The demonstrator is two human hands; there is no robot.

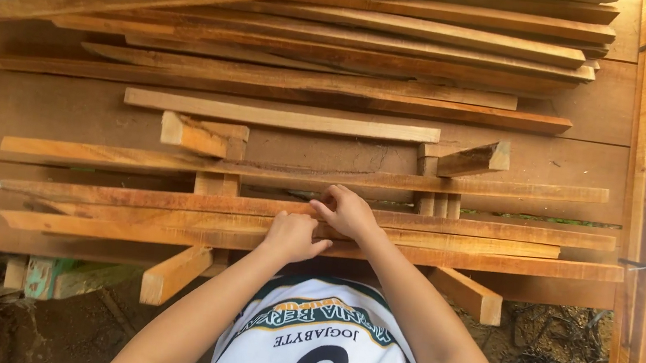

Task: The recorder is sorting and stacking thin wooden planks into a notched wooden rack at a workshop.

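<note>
Wooden slats (415,237), long and thin, laid side by side directly under both hands. Left hand (292,236) curled closed over the near slat's edge; right hand (348,211) just beyond, fingers bent, pressing down. Stacked planks (291,44) well beyond.

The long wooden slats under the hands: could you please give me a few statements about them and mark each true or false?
1. Both hands rest on the long reddish-brown wooden slats. True.
2. The right hand holds a hammer. False: it lies bare on a slat.
3. The left hand is curled at a slat's edge. True.
4. The slats lie on a glass table. False: they lie across short wooden blocks.
</note>
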